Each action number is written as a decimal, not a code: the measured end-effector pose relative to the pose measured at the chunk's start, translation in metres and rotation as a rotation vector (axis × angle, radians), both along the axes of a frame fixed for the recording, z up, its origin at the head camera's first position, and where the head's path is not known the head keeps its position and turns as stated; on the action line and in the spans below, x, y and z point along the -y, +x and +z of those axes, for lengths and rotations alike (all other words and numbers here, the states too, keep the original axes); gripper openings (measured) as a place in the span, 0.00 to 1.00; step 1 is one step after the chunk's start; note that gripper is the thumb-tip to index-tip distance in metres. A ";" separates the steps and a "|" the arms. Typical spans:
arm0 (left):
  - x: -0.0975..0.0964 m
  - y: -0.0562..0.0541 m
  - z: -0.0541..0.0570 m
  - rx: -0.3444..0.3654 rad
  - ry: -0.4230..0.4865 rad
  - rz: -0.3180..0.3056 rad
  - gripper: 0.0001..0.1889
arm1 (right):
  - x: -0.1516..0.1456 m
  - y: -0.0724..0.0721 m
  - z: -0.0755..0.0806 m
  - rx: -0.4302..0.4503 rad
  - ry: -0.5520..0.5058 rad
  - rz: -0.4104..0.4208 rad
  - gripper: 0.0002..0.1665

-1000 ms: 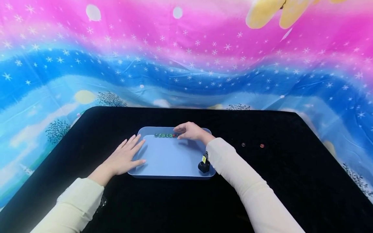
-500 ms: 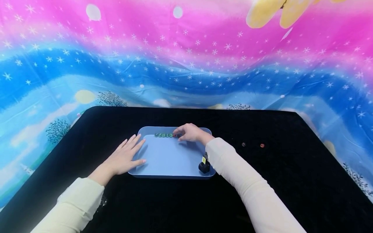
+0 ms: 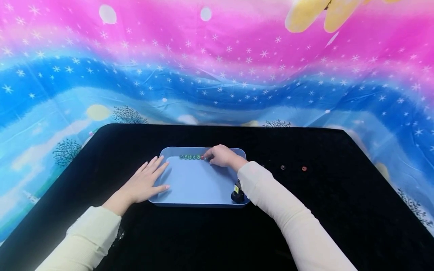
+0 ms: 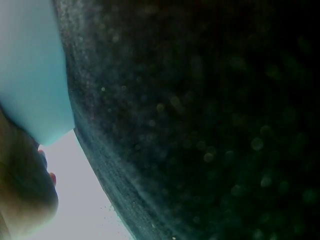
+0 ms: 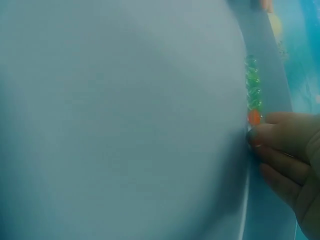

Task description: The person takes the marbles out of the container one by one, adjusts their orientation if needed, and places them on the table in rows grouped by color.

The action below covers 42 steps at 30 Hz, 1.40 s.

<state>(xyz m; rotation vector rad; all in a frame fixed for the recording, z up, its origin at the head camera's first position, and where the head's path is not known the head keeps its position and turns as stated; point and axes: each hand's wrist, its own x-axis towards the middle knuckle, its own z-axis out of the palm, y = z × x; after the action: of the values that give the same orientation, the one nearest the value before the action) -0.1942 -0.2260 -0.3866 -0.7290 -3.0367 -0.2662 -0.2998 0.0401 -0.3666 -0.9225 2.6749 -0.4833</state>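
In the head view a shallow blue tray lies on a black-covered table. Along its far wall runs a row of several green glass marbles, ending at the right in an orange-red marble. My right hand reaches into the tray beside that end. From the right wrist, its fingertips pinch a small dark marble right next to the orange one; the fingers partly cover it. My left hand rests with fingers spread over the tray's left rim. Only part of it shows in the left wrist view.
On the black cloth right of the tray lie a dark marble and an orange marble. Another small marble shows just above the right sleeve. A black wrist camera hangs over the tray's near right corner. A printed curtain stands behind.
My right hand first lowers toward the row's right end, then shifts slightly right, and its fingers draw in more. The left hand stays in place on the rim.
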 end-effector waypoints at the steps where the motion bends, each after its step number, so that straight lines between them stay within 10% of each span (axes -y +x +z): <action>1: 0.000 0.000 0.000 0.002 0.000 0.000 0.40 | 0.000 0.000 -0.001 -0.002 0.002 -0.010 0.18; 42: 0.000 -0.001 -0.001 -0.010 0.000 -0.009 0.40 | -0.022 0.016 0.032 -0.010 -0.275 -0.100 0.13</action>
<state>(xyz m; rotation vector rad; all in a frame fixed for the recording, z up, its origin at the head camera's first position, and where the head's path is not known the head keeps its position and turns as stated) -0.1951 -0.2260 -0.3871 -0.7415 -3.0252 -0.2620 -0.2843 0.0623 -0.3346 -0.8640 2.7182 -0.8888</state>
